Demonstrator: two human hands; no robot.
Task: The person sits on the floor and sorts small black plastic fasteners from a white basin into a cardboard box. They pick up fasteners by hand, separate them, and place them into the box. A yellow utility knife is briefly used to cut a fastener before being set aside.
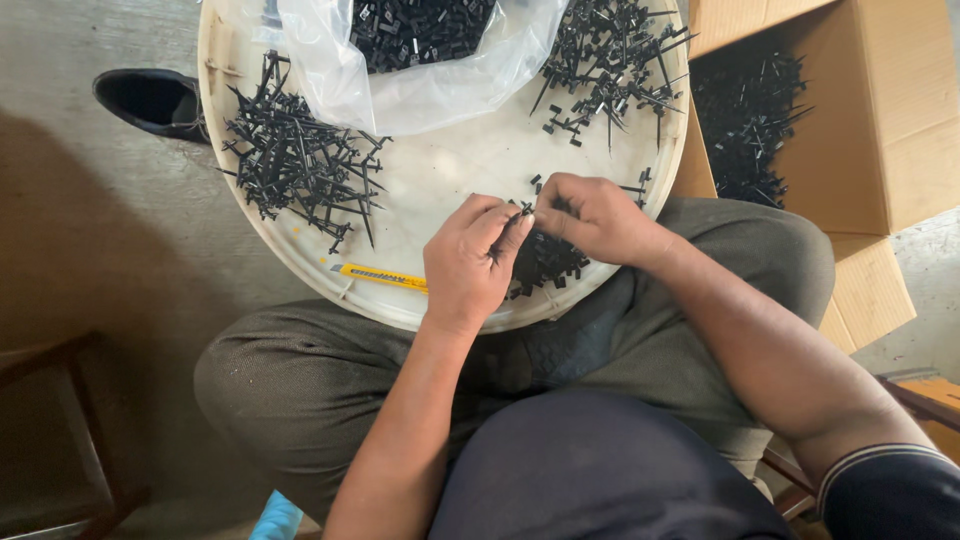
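Both my hands meet over the near edge of the white round tray (300,270) on my lap, and between them sits the small black plastic sprue piece (513,222) I'm working on. My left hand (468,262) pinches it from below-left, thumb and forefinger closed tight on its lower end; my right hand (590,215) comes in from the right, fingers curled narrow on its upper end. The piece runs on a slant, low toward my left hand and rising toward my right, so its long axis lies roughly along the line between my two sets of fingertips. Both hands touch it; neither is nearer than the other, though the left covers more of it.

Just under my hands, a little heap of loose black parts (548,262) rests on the tray near the rim. Off to my left lies the big pile of black sprues (295,160), well apart from my fingers, and a second pile (610,65) sits at the far right of the tray. A yellow utility knife (380,275) lies flat beside my left wrist, pointing along the rim. The clear plastic bag (420,95) of black bits is at the far side, and the cardboard box (870,150) of sprues stands to my right
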